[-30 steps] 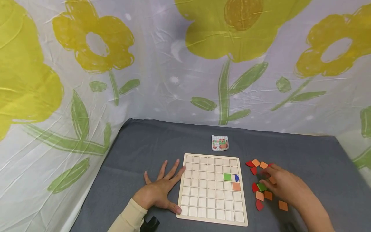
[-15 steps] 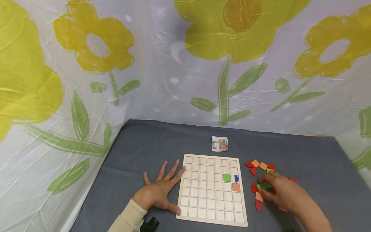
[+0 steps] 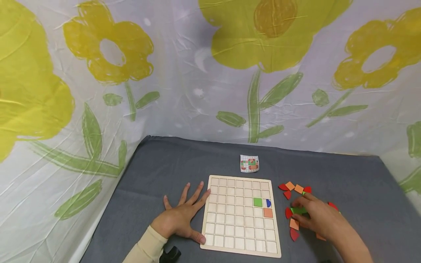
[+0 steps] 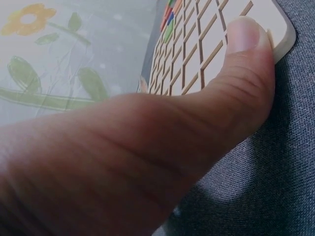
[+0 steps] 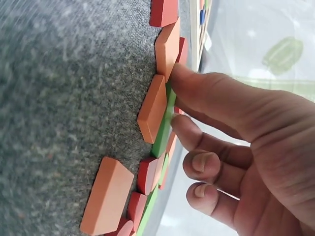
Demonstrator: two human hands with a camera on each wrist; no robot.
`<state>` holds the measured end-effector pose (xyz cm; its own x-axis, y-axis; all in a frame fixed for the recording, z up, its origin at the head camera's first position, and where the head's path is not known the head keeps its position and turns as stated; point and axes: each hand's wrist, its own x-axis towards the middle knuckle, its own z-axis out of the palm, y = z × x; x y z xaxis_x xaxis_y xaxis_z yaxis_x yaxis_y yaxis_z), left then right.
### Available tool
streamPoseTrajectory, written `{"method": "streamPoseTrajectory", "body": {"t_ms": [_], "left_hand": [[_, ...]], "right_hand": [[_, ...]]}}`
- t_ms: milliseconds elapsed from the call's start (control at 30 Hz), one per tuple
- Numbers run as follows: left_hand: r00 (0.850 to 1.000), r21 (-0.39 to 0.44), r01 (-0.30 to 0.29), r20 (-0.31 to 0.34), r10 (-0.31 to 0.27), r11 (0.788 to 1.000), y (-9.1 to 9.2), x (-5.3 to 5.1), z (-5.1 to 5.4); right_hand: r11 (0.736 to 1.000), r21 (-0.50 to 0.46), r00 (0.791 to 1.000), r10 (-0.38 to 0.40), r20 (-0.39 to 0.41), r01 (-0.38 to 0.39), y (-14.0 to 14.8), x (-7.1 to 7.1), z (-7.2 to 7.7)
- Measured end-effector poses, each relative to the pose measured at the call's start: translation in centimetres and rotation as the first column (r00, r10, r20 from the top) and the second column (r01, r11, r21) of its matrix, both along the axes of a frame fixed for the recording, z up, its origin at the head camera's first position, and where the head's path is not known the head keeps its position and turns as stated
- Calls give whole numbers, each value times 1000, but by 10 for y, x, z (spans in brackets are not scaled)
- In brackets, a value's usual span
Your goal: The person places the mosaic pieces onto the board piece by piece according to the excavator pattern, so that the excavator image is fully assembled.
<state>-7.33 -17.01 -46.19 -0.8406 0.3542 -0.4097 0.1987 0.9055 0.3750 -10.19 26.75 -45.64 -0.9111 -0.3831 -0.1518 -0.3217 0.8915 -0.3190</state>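
A wooden grid board lies flat on the dark cloth, holding a green square, a blue half-round piece and a salmon square. My left hand rests spread at its left side; in the left wrist view, the thumb lies on the board's corner. To the right, my right hand reaches low over loose blocks with loosely bent fingers. Thumb and fingertips are around a green block; whether they touch it cannot be told. An orange block lies beside it. The hand hides several blocks.
A small printed card with a coloured grid pattern lies behind the board. Several red and orange blocks, including a red quarter-round piece and an orange square, lie scattered right of the board. A flower-patterned curtain hangs behind the table.
My right hand has come down and nearer the front, from the far blocks to the green one. More green shows between its thumb and fingers. The left hand and board stay put.
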Motion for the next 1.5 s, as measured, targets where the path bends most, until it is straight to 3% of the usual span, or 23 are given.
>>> {"method": "streamPoseTrajectory", "body": {"t_ms": [267, 867, 1233, 1500], "left_hand": [[1000, 18, 3, -5, -3, 1000, -2, 0, -2], [1000, 30, 5, 0, -5, 1000, -3, 1, -3], [1000, 38, 4, 9, -4, 999, -3, -1, -2], [1000, 36, 7, 9, -8, 999, -3, 0, -3]], "right_hand": [[999, -50, 1000, 15, -28, -16, 0, -3, -3], [1000, -5, 991, 27, -132, -28, -9, -7, -7], [999, 34, 992, 5, -125, 0, -14, -7, -4], [999, 41, 997, 0, -71, 3, -15, -7, -4]]}}
